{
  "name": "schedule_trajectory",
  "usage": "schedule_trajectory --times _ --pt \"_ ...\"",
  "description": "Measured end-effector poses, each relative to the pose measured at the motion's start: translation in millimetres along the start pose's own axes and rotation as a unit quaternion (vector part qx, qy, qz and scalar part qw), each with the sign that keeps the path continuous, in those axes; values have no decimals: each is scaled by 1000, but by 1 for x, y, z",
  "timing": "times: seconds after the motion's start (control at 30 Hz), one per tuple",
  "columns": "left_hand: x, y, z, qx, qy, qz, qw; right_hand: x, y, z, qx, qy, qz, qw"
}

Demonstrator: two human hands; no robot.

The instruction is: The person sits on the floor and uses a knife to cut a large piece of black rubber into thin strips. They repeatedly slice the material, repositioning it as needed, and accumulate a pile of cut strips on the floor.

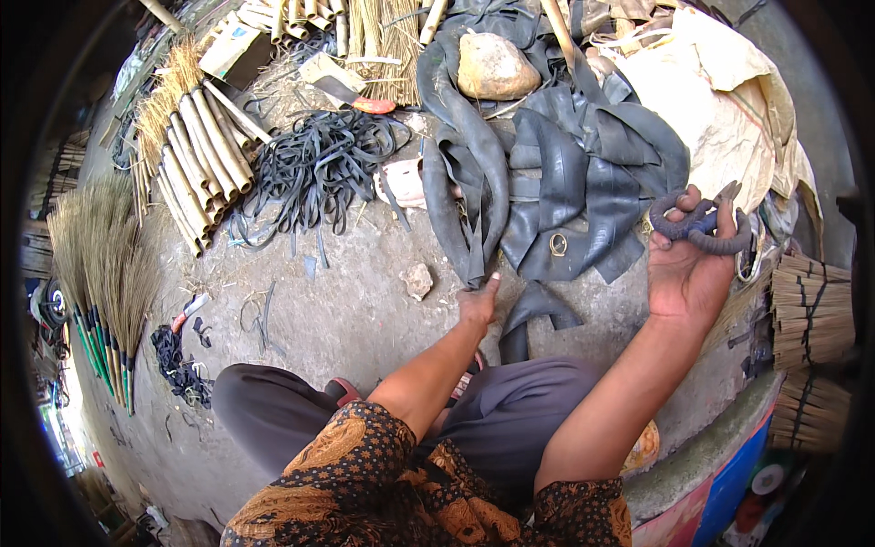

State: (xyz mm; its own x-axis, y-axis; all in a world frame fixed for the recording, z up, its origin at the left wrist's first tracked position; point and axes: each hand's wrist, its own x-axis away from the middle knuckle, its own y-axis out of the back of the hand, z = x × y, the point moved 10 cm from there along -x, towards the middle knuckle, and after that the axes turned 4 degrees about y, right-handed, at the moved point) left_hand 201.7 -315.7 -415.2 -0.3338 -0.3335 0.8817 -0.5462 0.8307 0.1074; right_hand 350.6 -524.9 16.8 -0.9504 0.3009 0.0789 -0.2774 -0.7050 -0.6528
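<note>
Head view: left hand (478, 304) grip pinching the near end of the black rubber (489, 196), which lies on the floor (360, 283). Right hand (690, 273) raised, grip curled round wrapped-handled scissors (720, 244) near the sack (720, 114). Stone (495, 68) amid the rubber.

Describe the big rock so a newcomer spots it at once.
Find the black rubber spread across the upper middle. Toward its far side sits the rock, pale and lumpy. It dwarfs the stone on bare floor left of the left hand.
</note>
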Motion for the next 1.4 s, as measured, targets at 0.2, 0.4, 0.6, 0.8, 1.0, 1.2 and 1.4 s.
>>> schedule_trajectory --times 0.2,0.4,0.6,0.8,1.0,1.2,1.4 --pt "-19 0 -47 -51 -71 88 992 1 -3 -7 1 -15 -9 1000" --pt "23 -1 -76 -179 -171 276 929 0 -12 -15 -4 -21 -1 1000" --pt "34 134 -74 -151 -40 311 937 2 -25 -24 -8 -37 10 999" --pt "42 228 -49 -194 24 314 929 8 -40 -38 2 -53 12 999" --pt "42 227 17 -433 97 353 823 18 -59 -50 -2 -69 24 997" --pt "18 290 22 -693 136 295 643 24 -66 -54 19 -74 44 996" --pt "28 312 59 -774 183 316 518 22 -65 -57 22 -88 59 994"
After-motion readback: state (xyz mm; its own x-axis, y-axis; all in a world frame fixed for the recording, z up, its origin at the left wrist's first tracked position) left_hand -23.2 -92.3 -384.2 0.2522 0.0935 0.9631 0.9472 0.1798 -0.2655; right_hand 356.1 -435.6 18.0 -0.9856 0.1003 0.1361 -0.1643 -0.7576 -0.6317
